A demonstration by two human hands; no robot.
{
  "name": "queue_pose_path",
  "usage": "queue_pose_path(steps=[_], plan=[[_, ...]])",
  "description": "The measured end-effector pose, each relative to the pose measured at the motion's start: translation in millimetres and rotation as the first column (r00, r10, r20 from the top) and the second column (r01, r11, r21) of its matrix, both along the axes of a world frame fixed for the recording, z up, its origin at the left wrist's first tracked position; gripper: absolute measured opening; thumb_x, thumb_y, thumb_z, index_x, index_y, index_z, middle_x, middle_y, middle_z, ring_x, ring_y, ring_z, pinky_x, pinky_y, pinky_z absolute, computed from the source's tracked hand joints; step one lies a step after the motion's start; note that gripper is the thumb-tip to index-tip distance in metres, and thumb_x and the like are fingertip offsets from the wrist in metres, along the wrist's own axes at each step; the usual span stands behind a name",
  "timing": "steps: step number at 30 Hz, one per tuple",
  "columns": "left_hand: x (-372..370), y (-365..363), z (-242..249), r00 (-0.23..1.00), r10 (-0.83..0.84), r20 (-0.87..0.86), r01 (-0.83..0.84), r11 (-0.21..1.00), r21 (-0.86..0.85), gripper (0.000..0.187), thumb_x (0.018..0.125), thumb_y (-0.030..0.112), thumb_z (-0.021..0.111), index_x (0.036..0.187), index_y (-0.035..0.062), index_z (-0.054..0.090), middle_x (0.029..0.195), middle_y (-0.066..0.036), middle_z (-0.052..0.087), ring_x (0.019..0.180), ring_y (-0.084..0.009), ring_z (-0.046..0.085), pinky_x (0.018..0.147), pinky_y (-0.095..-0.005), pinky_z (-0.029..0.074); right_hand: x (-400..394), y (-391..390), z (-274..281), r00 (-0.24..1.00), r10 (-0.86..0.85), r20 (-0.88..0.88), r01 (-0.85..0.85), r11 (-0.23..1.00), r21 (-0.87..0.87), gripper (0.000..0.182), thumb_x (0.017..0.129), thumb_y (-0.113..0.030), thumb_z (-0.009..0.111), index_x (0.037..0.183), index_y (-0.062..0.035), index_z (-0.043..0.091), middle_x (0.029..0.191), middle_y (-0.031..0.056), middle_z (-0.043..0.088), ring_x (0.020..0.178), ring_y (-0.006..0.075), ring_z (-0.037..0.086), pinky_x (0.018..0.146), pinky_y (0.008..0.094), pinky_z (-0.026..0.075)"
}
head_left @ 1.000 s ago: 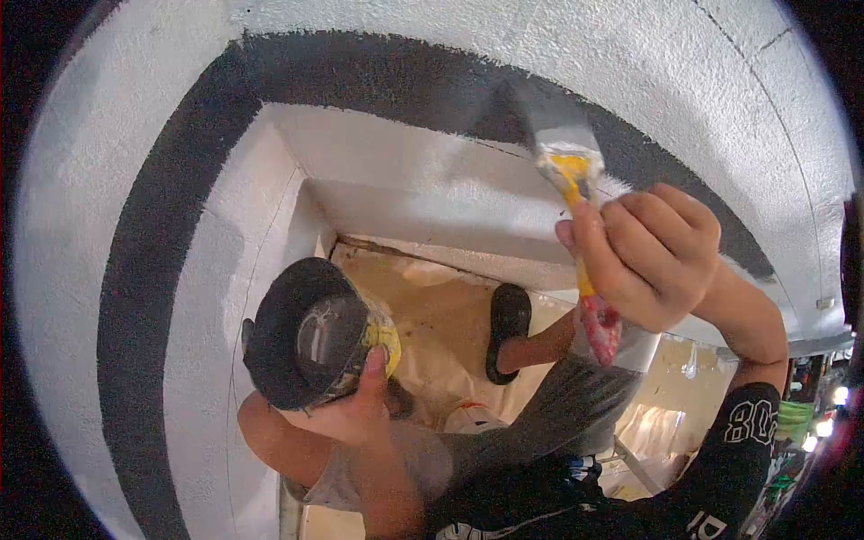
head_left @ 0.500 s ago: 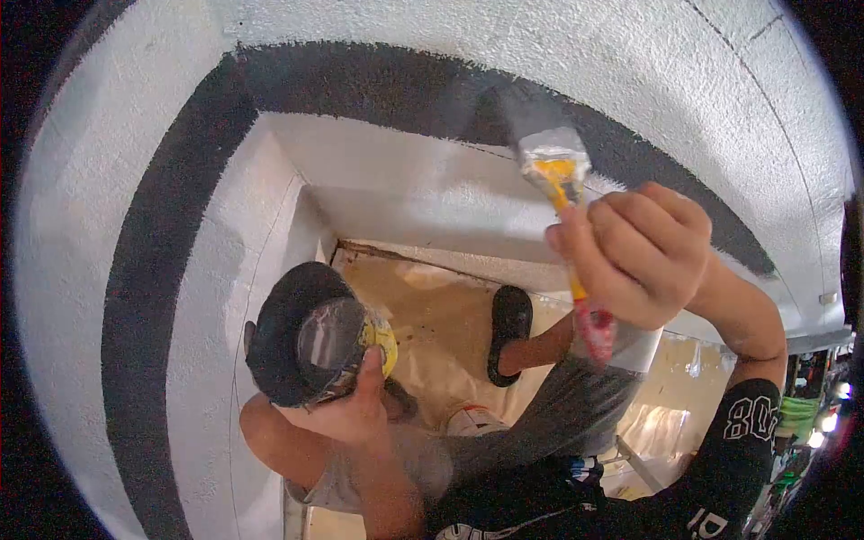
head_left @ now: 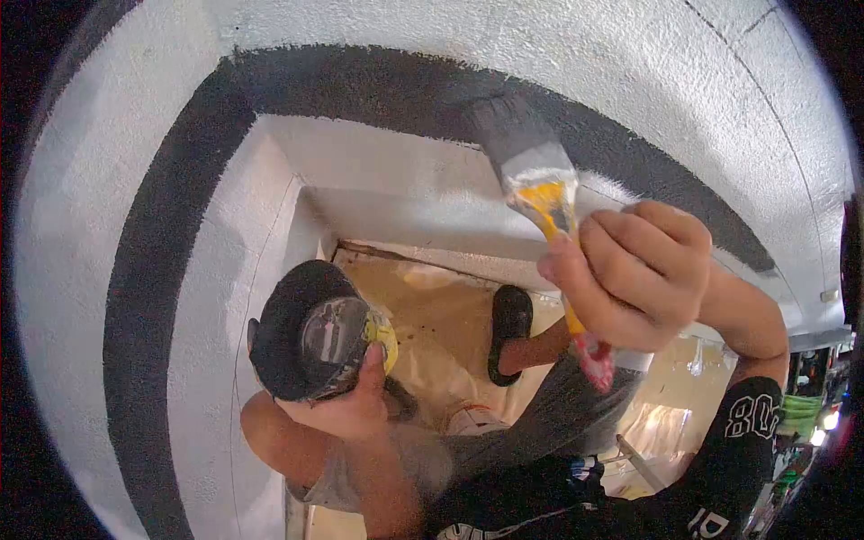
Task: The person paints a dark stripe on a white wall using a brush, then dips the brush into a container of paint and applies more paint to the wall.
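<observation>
My right hand [head_left: 634, 270] is closed round the yellow handle of a flat paintbrush [head_left: 538, 184], whose lower end is smeared red. Dark paint coats its bristles, which overlap the lower edge of a broad dark grey band [head_left: 360, 85] on the rough white wall [head_left: 576, 49]. In my left hand [head_left: 353, 405] is a paint can [head_left: 306, 328], dark inside and tilted so its mouth faces me, with grey paint at the bottom. My thumb presses on its yellow label.
Beneath the band, the wall steps in to a smooth white ledge [head_left: 405, 216]. Tan sheeting [head_left: 432, 315] covers the floor, where my foot in a black shoe [head_left: 510, 315] rests. Thin pencil-like lines run across the wall. Cluttered items and lights stand at the far right.
My right hand has brought the brush slightly down and left, and its bristles show more sharply. The can and my left hand have hardly moved.
</observation>
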State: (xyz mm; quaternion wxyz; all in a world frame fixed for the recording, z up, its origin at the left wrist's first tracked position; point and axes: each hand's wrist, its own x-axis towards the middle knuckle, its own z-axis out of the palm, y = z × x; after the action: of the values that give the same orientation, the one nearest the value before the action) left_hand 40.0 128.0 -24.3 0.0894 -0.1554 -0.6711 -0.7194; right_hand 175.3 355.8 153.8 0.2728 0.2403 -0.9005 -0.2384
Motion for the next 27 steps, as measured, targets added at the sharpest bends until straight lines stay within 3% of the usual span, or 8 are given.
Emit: queue_pose_path(steps=[5, 7, 12, 15, 17, 21, 23, 27], plan=[[-2, -2, -7, 1.0, 0.029, 0.003, -0.029, 0.999, 0.015, 0.099, 0.061, 0.012, 0.091, 0.14, -0.0068, 0.035, 0.131, -0.02, 0.052, 0.12, -0.0316, 0.054, 0.104, -0.0415, 0.046, 2, 16, -2, 0.999, -0.024, 0.047, 0.024, 1.0, 0.01, 0.029, 0.075, -0.009, 0.08, 0.094, 0.0037, 0.063, 0.072, 0.0081, 0.062, 0.059, 0.017, 0.058, 0.044, 0.0258, 0.04], [1, -1, -5, 0.999, 0.032, 0.026, -0.033, 0.999, 0.02, 0.1, 0.061, 0.012, 0.092, 0.14, -0.0065, 0.034, 0.131, -0.02, 0.052, 0.12, -0.0315, 0.054, 0.104, -0.0414, 0.046, 9, 21, -2, 0.995, -0.055, -0.081, 0.06, 0.996, 0.068, 0.022, 0.072, -0.013, 0.077, 0.088, -0.0009, 0.067, 0.07, 0.0014, 0.053, 0.058, 0.0131, 0.052, 0.044, 0.0245, 0.036], [5, 3, 8, 0.999, -0.02, 0.042, 0.018, 0.999, 0.044, 0.101, 0.06, 0.012, 0.092, 0.141, -0.0056, 0.034, 0.132, -0.02, 0.051, 0.12, -0.0311, 0.054, 0.104, -0.0414, 0.046, 29, 15, 5, 0.993, -0.107, -0.043, 0.109, 0.993, 0.041, 0.021, 0.074, -0.01, 0.079, 0.088, 0.0003, 0.066, 0.07, 0.003, 0.057, 0.057, 0.0134, 0.054, 0.043, 0.0245, 0.035], [2, 2, 2, 0.999, -0.034, 0.015, 0.033, 0.999, 0.019, 0.101, 0.06, 0.013, 0.092, 0.141, -0.0051, 0.034, 0.132, -0.02, 0.051, 0.119, -0.0307, 0.054, 0.104, -0.0414, 0.046, 24, 12, 5, 0.998, -0.031, -0.063, 0.032, 0.999, 0.02, 0.022, 0.071, -0.01, 0.077, 0.088, 0.0005, 0.067, 0.072, 0.0042, 0.059, 0.059, 0.0137, 0.055, 0.044, 0.0239, 0.036], [3, 3, 2, 0.998, -0.016, 0.058, 0.013, 0.998, 0.058, 0.102, 0.06, 0.011, 0.092, 0.142, -0.0052, 0.034, 0.132, -0.02, 0.051, 0.119, -0.0305, 0.054, 0.104, -0.0414, 0.045, 16, 8, 9, 1.0, -0.001, 0.027, 0.001, 1.0, 0.019, 0.032, 0.077, -0.012, 0.081, 0.096, 0.0055, 0.062, 0.073, 0.0096, 0.063, 0.057, 0.0178, 0.06, 0.046, 0.026, 0.043], [-1, -2, -6, 1.0, 0.02, 0.009, -0.02, 1.0, -0.009, 0.103, 0.059, 0.013, 0.092, 0.142, -0.0054, 0.034, 0.132, -0.019, 0.051, 0.119, -0.03, 0.054, 0.104, -0.0411, 0.045, 3, 17, 3, 0.999, 0.02, 0.029, -0.02, 1.0, 0.009, 0.031, 0.077, -0.01, 0.08, 0.097, 0.0058, 0.062, 0.073, 0.0087, 0.062, 0.058, 0.0176, 0.06, 0.045, 0.026, 0.041], [-3, -2, -4, 1.0, 0.011, -0.011, -0.011, 1.0, -0.002, 0.103, 0.059, 0.012, 0.092, 0.143, -0.0055, 0.033, 0.132, -0.019, 0.051, 0.119, -0.0299, 0.054, 0.104, -0.041, 0.045, 5, 23, 1, 0.997, -0.001, -0.077, 0.003, 1.0, 0.029, 0.027, 0.066, -0.011, 0.074, 0.089, 0.0014, 0.066, 0.07, 0.0028, 0.056, 0.057, 0.013, 0.053, 0.044, 0.0234, 0.036], [0, 1, 0, 1.0, -0.003, 0.021, 0.002, 0.999, 0.049, 0.102, 0.059, 0.011, 0.091, 0.142, -0.005, 0.034, 0.132, -0.02, 0.051, 0.119, -0.0299, 0.054, 0.104, -0.0409, 0.045, 20, 24, 6, 0.997, -0.052, -0.052, 0.054, 0.998, 0.036, 0.023, 0.072, -0.008, 0.076, 0.089, 0.0017, 0.065, 0.068, 0.003, 0.056, 0.056, 0.0131, 0.053, 0.043, 0.0242, 0.036]])
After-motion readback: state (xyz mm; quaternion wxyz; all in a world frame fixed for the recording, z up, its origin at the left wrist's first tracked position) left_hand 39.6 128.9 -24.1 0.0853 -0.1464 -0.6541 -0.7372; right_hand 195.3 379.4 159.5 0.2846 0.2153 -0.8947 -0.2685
